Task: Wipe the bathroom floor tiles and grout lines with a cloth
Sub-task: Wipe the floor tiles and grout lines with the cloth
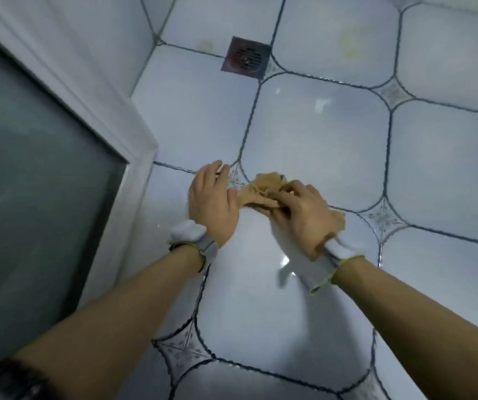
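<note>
A crumpled tan cloth lies bunched on the pale blue floor tiles, close to a crossing of dark grout lines. My right hand grips the cloth, fingers curled into its folds; part of the cloth trails under the hand toward the wrist. My left hand rests just left of the cloth, fingers fairly straight, its thumb side touching the cloth's edge. Both wrists carry white wristbands.
A square metal floor drain sits in the tiles further ahead. On the left stands a white door frame with a dark frosted glass panel. A faint yellowish stain marks a tile at the far right.
</note>
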Motion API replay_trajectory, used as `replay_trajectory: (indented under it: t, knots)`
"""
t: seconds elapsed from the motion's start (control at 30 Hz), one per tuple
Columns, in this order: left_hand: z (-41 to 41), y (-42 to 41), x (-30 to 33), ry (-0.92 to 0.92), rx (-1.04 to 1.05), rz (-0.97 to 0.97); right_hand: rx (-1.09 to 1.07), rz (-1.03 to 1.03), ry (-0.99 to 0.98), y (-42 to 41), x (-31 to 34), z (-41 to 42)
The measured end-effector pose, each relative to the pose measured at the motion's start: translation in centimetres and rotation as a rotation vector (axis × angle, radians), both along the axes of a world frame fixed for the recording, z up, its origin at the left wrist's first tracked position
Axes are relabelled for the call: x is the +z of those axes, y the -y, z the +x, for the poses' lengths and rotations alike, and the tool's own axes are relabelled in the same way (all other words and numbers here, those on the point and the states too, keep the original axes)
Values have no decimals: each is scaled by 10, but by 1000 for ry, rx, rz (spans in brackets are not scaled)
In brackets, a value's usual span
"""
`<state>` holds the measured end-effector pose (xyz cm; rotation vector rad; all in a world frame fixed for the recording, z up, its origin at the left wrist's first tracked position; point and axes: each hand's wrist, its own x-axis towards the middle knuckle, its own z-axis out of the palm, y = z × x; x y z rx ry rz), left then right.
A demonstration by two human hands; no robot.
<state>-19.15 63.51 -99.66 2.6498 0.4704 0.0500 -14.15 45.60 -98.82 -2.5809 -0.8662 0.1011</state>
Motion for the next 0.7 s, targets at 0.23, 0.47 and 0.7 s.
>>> replay_trajectory:
  t: [0.23,0.47,0.7]
  knots:
    - [46,9,3,132,-94,78,460,42,-110,36,-6,-95]
    - [58,-24,9,-217,-328,212,517,77,-57,13,-10,0]
    - [87,-59,34,-700,-683,452,713,157,-12,-3,-17,23]
